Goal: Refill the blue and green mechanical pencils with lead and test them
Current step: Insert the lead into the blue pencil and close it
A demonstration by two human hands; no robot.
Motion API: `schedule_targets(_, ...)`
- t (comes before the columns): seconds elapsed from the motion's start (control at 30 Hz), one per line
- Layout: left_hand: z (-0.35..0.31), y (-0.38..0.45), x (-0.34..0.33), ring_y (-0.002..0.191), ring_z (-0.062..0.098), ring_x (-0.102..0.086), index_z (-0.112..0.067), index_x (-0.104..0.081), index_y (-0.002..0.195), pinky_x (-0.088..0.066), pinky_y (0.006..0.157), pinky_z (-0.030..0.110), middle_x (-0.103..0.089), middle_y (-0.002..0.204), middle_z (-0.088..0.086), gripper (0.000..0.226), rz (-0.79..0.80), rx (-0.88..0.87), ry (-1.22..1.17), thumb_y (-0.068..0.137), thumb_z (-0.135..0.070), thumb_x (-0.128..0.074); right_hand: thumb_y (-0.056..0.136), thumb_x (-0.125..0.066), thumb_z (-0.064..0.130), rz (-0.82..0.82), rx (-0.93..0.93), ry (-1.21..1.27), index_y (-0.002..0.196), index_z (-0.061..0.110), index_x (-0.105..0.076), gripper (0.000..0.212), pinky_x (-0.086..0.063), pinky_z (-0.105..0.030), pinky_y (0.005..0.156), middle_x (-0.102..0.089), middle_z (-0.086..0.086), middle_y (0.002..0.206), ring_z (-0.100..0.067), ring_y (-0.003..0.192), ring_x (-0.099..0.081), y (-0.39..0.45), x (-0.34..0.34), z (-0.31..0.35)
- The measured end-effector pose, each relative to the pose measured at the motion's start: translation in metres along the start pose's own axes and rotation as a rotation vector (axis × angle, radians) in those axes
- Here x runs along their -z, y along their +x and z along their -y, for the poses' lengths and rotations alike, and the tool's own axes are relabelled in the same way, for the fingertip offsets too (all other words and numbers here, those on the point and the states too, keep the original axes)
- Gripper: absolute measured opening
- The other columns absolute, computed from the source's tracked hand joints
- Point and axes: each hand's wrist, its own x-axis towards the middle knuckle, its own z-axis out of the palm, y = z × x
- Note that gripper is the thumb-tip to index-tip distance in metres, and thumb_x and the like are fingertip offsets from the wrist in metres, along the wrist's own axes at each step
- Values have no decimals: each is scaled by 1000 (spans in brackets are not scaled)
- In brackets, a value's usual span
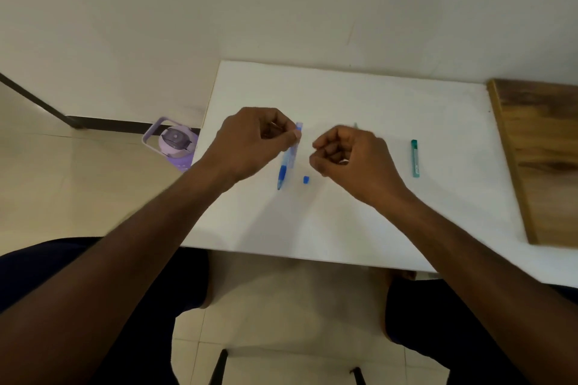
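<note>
The left hand is holding the blue mechanical pencil near its top end, thumb and fingers curled round the barrel — its long axis is running from the open top by the fingertips down and toward the person to the tip, which is hanging just over the white table. The right hand is hovering just beside it on the right, fingers curled in as if pinching something; whether a lead is between them cannot be told, since it would be too thin to see. The coming move is probably turning on lining up that pinch with the pencil's open top, which lies up and to the left of the right fingertips. A small blue cap is lying on the table between the hands. The green lead case is lying well to the right; a thin tip behind the right hand may be the green pencil — mostly hidden.
</note>
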Motion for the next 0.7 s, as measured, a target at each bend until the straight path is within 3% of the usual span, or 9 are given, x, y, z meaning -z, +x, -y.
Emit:
schedule_targets(0.07,2,2,6,86,2,-78,-21,-76,97,-63,92,38,-83,90,-13,11,-38,6,-34,99,-31,-72,92,-81,32,42,14,-203,113,22,-79,23,-57,-12,82,-77,9,91,-2,76,-70,-1,-9,-6)
schedule_targets(0.2,1,4,3,83,1,-78,-18,-74,100,-61,87,28,-83,90,-14,9,-67,-27,-55,101,-26,-71,99,-70,38,162,53,-470,135,22,-71,39,-53,-28,105,-76,0,109,-7,85,-60,-5,-29,-15)
schedule_targets(0.43,1,7,-6,81,-3,-76,-22,-75,110,-60,85,25,-82,89,-17,12,-69,-23,-34,99,-26,-72,98,-73,33,171,49,-530,119,19,-76,25,-51,-22,99,-74,-3,107,-15,91,-67,-5,-35,-12)
schedule_targets(0.5,1,6,-9,80,-7,-75,-24,-75,110,-59,82,21,-81,88,-18,12,-66,-28,-2,99,-29,-73,94,-78,28,151,23,-448,108,17,-78,18,-56,-24,97,-76,-1,100,-14,87,-70,-6,-29,-9)
schedule_targets(0.6,0,5,-13,78,-8,-73,-26,-76,107,-52,72,9,-82,88,-18,11,-57,-54,32,97,-31,-74,84,-88,21,-9,-25,-153,89,18,-81,9,-60,-20,82,-78,9,85,-5,76,-74,-4,-7,-4)
schedule_targets(0.7,-4,2,-19,75,-2,-74,-28,-78,102,-45,66,1,-81,85,-19,7,-33,-83,23,95,-29,-76,81,-91,18,-136,-76,190,89,20,-81,13,-63,-24,81,-82,8,86,-8,80,-79,-2,20,-4)
